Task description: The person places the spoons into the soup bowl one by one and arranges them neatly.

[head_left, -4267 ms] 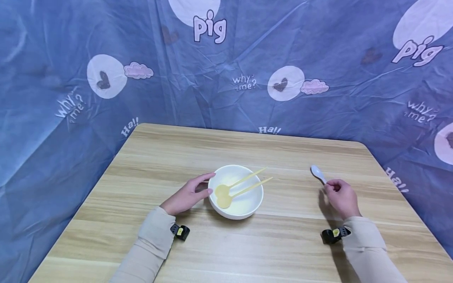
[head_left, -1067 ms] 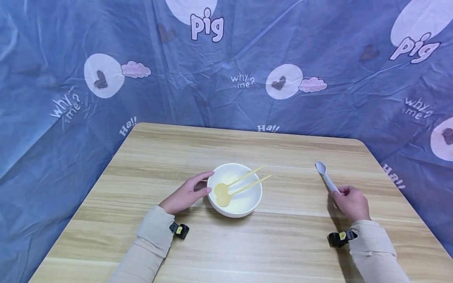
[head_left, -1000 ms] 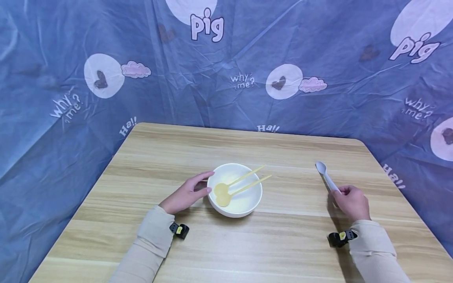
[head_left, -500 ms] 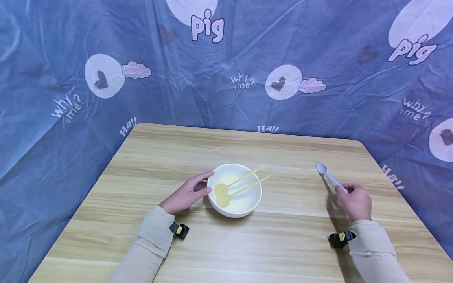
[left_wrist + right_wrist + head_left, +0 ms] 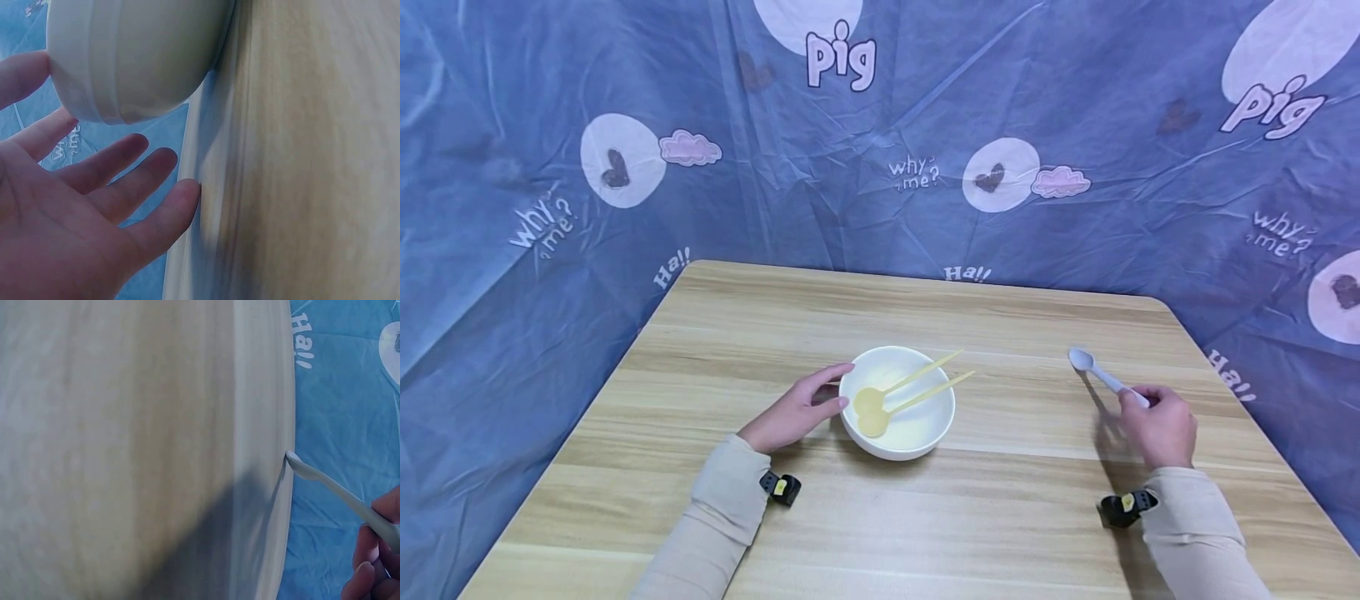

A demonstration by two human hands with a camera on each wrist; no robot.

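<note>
On the table a white bowl (image 5: 925, 429) holds two pale yellow round-headed spoons (image 5: 874, 421), their thin handles leaning over its right rim. My left hand (image 5: 793, 414) touches the bowl's left rim with thumb and index finger; in the left wrist view the other fingers spread loosely below the bowl (image 5: 144, 56). To the right, my right hand (image 5: 1159, 427) pinches a small white spoon (image 5: 1105, 379) near the end of its handle. The spoon slants, with its head low over the table toward the back left. In the right wrist view, fingertips (image 5: 365, 550) grip the white spoon's handle (image 5: 350, 500).
The wooden table (image 5: 1000, 517) ends at the back against a blue printed cloth (image 5: 887, 233), which also hangs along both sides. Each wrist wears a black camera on a strap, such as the left wrist camera (image 5: 786, 490).
My right hand has moved right and rises slightly over the last second, tilting the white spoon's handle up from the table. My left hand and the bowl stay in place.
</note>
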